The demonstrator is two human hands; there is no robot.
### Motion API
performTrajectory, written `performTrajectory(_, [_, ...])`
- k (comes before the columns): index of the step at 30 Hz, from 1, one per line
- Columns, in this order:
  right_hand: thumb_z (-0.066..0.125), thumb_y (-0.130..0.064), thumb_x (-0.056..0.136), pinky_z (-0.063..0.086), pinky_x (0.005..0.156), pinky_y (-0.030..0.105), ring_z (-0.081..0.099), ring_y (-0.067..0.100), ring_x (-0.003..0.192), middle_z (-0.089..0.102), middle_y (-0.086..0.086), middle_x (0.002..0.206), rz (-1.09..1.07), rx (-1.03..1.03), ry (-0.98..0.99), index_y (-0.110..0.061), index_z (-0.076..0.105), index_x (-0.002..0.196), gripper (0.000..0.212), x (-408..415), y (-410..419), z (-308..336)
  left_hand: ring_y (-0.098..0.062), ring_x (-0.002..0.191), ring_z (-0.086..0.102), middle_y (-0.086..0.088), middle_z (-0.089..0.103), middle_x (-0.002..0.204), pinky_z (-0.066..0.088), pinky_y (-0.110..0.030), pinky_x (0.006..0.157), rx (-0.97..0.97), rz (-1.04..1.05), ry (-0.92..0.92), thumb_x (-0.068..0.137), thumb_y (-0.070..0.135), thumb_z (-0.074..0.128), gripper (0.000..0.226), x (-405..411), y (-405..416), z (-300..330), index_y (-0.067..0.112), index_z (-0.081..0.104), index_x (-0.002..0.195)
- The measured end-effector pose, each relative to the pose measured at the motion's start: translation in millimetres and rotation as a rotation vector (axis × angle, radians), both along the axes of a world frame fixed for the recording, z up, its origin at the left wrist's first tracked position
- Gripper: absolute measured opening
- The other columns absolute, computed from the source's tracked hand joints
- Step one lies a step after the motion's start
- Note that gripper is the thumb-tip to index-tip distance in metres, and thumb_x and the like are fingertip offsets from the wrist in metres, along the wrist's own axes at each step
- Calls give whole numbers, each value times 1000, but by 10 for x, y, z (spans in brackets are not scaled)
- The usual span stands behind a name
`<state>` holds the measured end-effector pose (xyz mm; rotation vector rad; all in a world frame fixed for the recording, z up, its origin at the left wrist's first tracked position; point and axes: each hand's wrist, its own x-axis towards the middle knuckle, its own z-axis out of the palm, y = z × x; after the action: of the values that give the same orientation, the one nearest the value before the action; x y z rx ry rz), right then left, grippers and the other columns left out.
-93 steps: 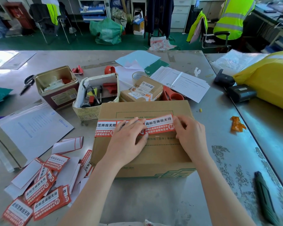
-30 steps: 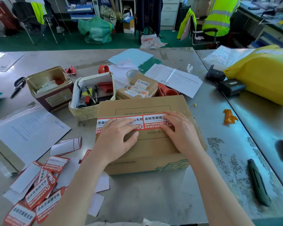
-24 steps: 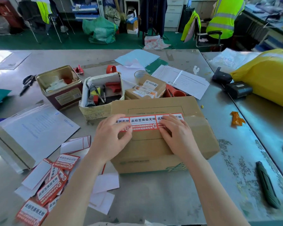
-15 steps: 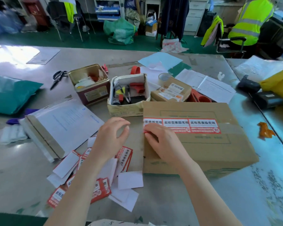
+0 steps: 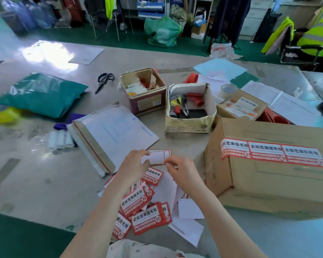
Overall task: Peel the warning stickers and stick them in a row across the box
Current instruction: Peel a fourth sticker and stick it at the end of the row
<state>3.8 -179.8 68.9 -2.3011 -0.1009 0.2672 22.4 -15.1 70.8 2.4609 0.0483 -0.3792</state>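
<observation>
Head view, left hand: my left hand [image 5: 133, 163] pinches the left edge of a white sticker sheet with a red border [image 5: 158, 157], thumb and fingers curled on it, above the counter.
Head view, right hand: my right hand [image 5: 183, 173] pinches the right edge of the same sheet with its fingertips; the sheet is lifted between the two hands.
Head view, sheet: I see its white back face with a red margin; whether the sticker has started to come off I cannot tell.
Head view, box: the large brown cardboard box [image 5: 272, 183] lies on the grey metal counter [image 5: 35, 183], right of my hands and apart from them.
Head view, row: three red-and-white warning stickers [image 5: 272, 154] sit edge to edge in a row across the box top, the left one wrapping over the box's left edge.
Head view, supply: a loose pile of red warning stickers and white backing papers [image 5: 147, 207] lies on the counter under and just behind my forearms.
Head view, surroundings: a white padded mailer [image 5: 112, 135] lies left of the hands; a gold-rimmed red tin [image 5: 144, 90] and a small open cream carton of tools [image 5: 190, 107] stand beyond; black scissors [image 5: 103, 81] and a green plastic parcel bag [image 5: 41, 94] lie further left.
</observation>
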Motion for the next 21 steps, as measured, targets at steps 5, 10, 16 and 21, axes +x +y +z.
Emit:
performTrajectory(5, [50,-15,91,44,78,26,58,17,96,66,4,106,-168,19,237,-12,64,107,21,71,206,-358,-28,120,47,-14,48,133,40,-34,96,6,-14,197,91,12,46,41,92,167,-265,13,45,132])
performTrajectory(10, [48,-25,93,40,71,24,50,13,94,57,6,122,-204,6,452,-13,49,123,31,107,323,-501,-24,104,54,-13,53,128,44,-30,82,-42,51,284,92,8,41,38,184,233,-443,13,46,128])
performTrajectory(16, [55,-25,89,51,80,32,59,17,97,62,5,111,-273,70,531,-15,51,112,26,97,368,-626,-12,76,55,-8,63,114,45,-22,64,-149,127,323,92,9,42,31,231,230,-541,12,50,123])
performTrajectory(21, [53,-23,90,53,86,33,59,16,100,62,3,113,-309,108,503,-15,57,111,23,106,347,-647,-14,86,62,-7,59,127,51,-24,66,-234,170,345,91,8,42,45,240,262,-570,16,41,135])
